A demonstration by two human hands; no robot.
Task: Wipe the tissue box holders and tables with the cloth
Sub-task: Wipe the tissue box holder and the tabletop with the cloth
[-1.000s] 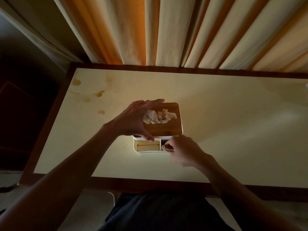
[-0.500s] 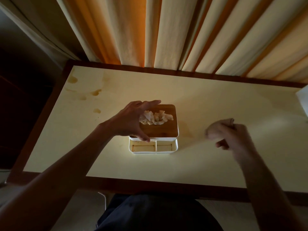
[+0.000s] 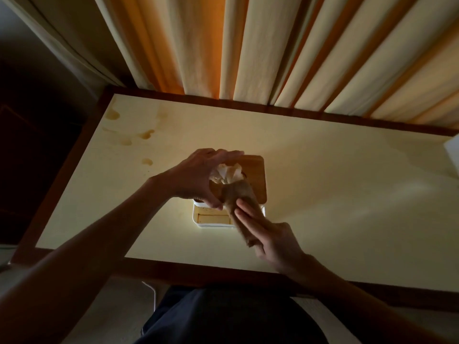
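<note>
A tissue box holder stands mid-table, with a wooden lid (image 3: 255, 175) and a white base with front compartments (image 3: 211, 219). A crumpled white tissue (image 3: 227, 172) sticks up from the lid. My left hand (image 3: 191, 177) grips the holder, fingers over the lid's far edge and thumb at its near left corner. A brownish cloth (image 3: 236, 194) lies against the holder's front right. My right hand (image 3: 275, 242) presses it there with straight fingers. The cloth covers the right front compartment.
The cream table (image 3: 323, 207) has a dark wooden rim and brown stains (image 3: 146, 134) at its far left. Curtains (image 3: 248, 45) hang right behind the far edge. A white object (image 3: 452, 155) shows at the right border. My dark-clothed body is at the near edge.
My right hand left the holder's front, swung out right with the bunched cloth, and has come back to press it on the holder. My left hand kept its grip.
</note>
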